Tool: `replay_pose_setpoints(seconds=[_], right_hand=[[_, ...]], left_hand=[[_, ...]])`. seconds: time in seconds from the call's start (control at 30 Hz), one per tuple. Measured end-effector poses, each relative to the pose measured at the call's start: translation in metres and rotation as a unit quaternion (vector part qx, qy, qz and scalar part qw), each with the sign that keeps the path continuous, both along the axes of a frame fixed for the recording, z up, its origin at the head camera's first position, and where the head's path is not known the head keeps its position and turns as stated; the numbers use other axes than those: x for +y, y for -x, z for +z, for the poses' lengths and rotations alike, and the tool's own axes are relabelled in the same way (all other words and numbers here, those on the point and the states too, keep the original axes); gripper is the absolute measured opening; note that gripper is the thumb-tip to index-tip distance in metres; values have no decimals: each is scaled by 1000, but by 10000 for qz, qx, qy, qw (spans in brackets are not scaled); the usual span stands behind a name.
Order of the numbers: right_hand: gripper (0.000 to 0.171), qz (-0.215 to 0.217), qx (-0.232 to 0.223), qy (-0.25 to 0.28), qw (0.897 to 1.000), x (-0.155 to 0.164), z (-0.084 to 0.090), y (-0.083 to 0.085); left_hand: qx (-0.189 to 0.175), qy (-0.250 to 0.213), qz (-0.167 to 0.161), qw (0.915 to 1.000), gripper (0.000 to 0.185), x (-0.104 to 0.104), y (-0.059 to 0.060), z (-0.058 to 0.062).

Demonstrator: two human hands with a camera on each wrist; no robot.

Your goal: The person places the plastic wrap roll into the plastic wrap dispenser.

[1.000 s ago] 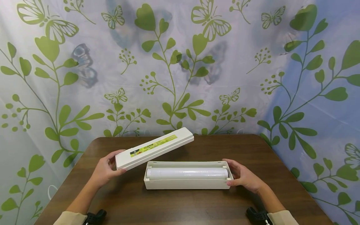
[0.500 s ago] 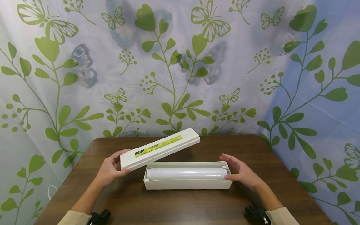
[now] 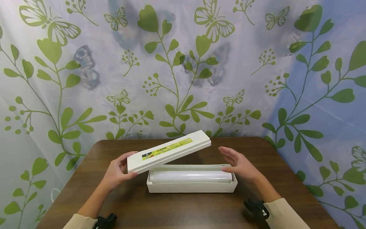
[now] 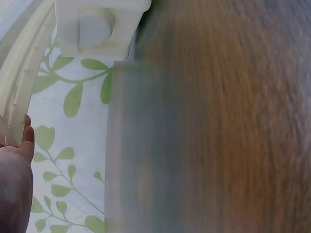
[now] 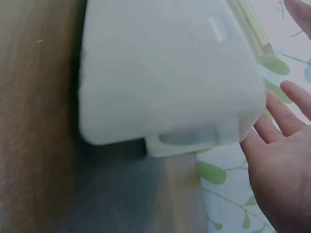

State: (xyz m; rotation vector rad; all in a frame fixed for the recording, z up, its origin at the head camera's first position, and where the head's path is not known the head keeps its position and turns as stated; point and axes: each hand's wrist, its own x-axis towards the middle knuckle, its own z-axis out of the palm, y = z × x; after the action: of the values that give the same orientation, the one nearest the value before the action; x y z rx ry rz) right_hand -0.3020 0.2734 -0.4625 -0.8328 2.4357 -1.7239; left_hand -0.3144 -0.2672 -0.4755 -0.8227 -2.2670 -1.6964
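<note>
My left hand grips the left end of a long white lid, thumb on the near side. A green-yellow label runs along the lid's top. It is held tilted, right end farther back and higher, above the white cling film box. Inside the box lies a roll of clear cling film. My right hand hovers over the box's right end with fingers spread, holding nothing. In the right wrist view the box's end wall stands beside that open palm.
The box rests on a brown wooden table. Behind it hangs a pale curtain with green leaves and butterflies, which also closes off both sides. A black band is on the left wrist, another on the right.
My left hand has carried the lid rightward over the box. My right hand has let go of the box's right end and moved up and leftward. The box has stayed in place.
</note>
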Motion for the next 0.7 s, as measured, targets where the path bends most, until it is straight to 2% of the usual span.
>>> replay_pose_setpoints(seconds=[0.3, 0.53, 0.7], right_hand=[[86, -125, -7, -87, 9999, -9, 14, 10], [88, -225, -139, -17, 9996, -14, 22, 16], [89, -346, -64, -129, 9993, -15, 24, 19]], left_hand=[[42, -331, -364, 9988, 69, 9, -2, 1], [-37, -413, -530, 9977, 69, 14, -4, 3], [-87, -464, -659, 9967, 70, 17, -5, 3]])
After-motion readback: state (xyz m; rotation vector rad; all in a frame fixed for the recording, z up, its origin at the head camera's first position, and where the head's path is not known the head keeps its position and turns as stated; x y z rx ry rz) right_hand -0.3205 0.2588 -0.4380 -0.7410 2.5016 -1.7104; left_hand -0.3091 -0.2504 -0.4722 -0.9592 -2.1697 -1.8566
